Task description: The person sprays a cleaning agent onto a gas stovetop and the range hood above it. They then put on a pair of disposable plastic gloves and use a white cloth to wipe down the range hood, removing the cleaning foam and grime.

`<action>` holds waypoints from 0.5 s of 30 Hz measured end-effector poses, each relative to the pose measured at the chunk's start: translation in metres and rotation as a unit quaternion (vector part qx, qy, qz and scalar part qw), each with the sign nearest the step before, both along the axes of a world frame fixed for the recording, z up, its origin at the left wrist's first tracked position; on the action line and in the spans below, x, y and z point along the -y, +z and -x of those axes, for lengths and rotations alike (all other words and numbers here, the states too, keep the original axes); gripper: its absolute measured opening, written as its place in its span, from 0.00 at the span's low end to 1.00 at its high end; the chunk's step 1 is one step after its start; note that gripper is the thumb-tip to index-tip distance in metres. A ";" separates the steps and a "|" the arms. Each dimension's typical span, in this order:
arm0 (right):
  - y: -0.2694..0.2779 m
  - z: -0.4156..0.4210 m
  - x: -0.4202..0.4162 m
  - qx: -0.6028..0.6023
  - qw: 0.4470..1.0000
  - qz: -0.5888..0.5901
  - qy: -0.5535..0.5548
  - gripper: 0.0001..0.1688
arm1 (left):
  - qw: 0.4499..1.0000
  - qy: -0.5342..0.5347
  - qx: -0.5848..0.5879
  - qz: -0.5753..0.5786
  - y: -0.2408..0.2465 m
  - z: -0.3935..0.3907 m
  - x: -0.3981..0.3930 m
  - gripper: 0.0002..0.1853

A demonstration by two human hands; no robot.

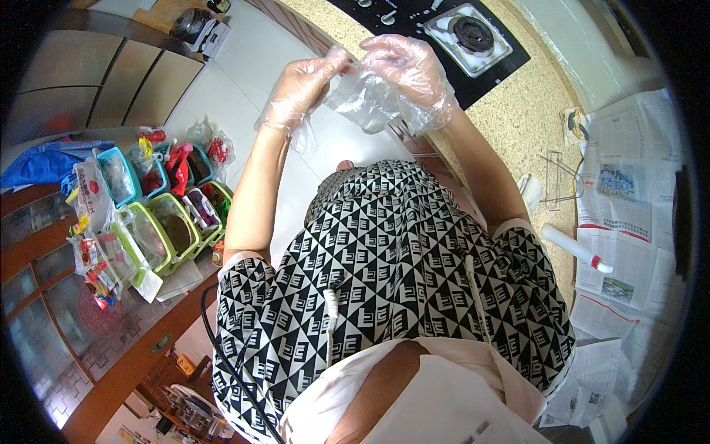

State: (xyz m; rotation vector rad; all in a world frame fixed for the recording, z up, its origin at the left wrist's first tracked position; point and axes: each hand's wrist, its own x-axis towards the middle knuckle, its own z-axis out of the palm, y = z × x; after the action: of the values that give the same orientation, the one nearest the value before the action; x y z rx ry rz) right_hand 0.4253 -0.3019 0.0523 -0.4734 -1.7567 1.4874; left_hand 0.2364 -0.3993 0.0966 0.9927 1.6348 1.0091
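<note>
Both of my hands wear thin clear disposable plastic gloves and are raised in front of me. My left hand [310, 83] has its thumb and fingers drawn together at the tips, and whether something thin is pinched there cannot be made out. Close beside it, my right hand [407, 66] has bent fingers around crumpled clear plastic [366, 100], which hangs down between the hands. Whether this plastic is a separate piece or a loose part of a glove is unclear. The loose cuff of the left glove [303, 139] droops below the wrist.
Past my right hand, a black gas hob [482, 77] with white foam around its burner [473, 34] sits in a speckled countertop [499, 139]. A wire rack [554, 183], a white tube [574, 248] and newspaper sheets [615, 216] lie rightward. Blue and green bins [138, 213] stand left.
</note>
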 end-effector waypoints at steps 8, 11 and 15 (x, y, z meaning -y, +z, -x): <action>0.000 0.000 -0.002 -0.003 1.000 -0.009 0.023 0.16 | 1.000 -0.024 -0.018 0.007 -0.006 0.001 -0.001 0.11; -0.002 0.000 -0.002 0.010 1.000 -0.007 0.020 0.16 | 1.000 -0.030 0.005 0.005 -0.009 0.003 -0.003 0.09; -0.006 -0.002 -0.007 0.001 1.000 0.027 -0.002 0.16 | 0.995 -0.015 0.103 0.008 -0.015 0.007 0.001 0.08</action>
State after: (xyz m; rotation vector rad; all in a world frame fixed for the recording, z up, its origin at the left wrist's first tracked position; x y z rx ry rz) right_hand 0.4270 -0.2947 0.0459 -0.5062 -1.7195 1.5362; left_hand 0.2297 -0.4008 0.0821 0.8699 1.4528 1.0414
